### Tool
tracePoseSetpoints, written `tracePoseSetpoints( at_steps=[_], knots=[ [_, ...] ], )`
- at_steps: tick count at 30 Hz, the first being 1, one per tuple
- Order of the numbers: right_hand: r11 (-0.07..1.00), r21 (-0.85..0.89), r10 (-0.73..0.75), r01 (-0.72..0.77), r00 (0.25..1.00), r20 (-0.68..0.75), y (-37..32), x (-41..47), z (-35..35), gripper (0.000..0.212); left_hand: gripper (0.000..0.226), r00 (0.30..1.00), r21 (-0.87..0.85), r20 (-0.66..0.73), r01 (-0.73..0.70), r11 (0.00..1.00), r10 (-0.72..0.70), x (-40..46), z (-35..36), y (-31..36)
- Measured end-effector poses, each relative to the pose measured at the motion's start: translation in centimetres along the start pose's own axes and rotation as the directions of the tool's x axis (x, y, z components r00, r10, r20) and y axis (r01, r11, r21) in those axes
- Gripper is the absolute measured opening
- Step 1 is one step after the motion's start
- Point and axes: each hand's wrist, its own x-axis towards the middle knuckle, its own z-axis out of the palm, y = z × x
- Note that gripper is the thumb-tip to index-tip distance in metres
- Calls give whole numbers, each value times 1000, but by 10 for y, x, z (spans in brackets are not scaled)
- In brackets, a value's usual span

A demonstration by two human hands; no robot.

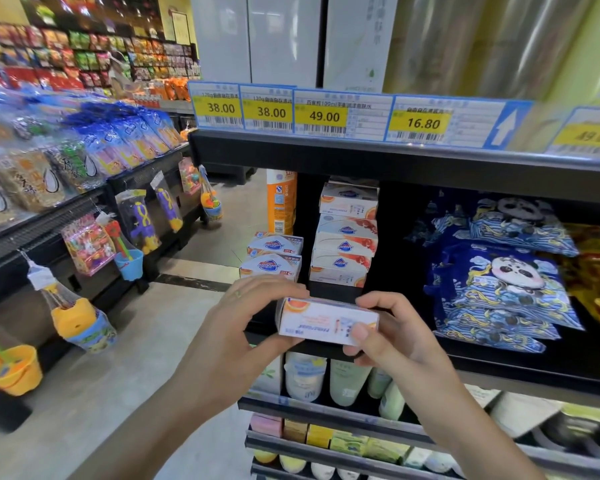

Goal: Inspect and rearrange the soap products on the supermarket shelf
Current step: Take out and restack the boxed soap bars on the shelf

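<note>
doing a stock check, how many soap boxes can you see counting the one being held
7: one soap box held in both hands, two stacked in the left pile, four in the taller right pile. More may sit hidden behind the piles.

Yellow price tags run along the upper shelf edge (361, 157): the first tag (218, 106) reads 38.00, the second tag (269, 110) 38.00, the third tag (323, 114) 49.00 with "100ml", the fourth tag (419, 122) 16.80; print on the soap boxes is too small to read
</note>
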Motion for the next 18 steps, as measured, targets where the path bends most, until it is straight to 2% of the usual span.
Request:
tracePoseSetpoints(
  at_steps=[3,8,13,18],
  knots=[
    [1000,-25,10,-11,1000,-21,0,0,1,41,50,997,-57,7,80,995,-79,-2,3,2],
    [987,-118,-118,111,991,-55,-3,-4,4,61,43,973,-258,48,231,938,-226,0,5,7],
    [914,-289,-326,286,940,-102,6,-4,2,31,35,943,-371,98,331,868,-317,4,4,8],
    [907,-237,-384,347,914,-133,12,-3,2,33,39,924,-500,111,369,783,-365,7,5,5]
  ],
)
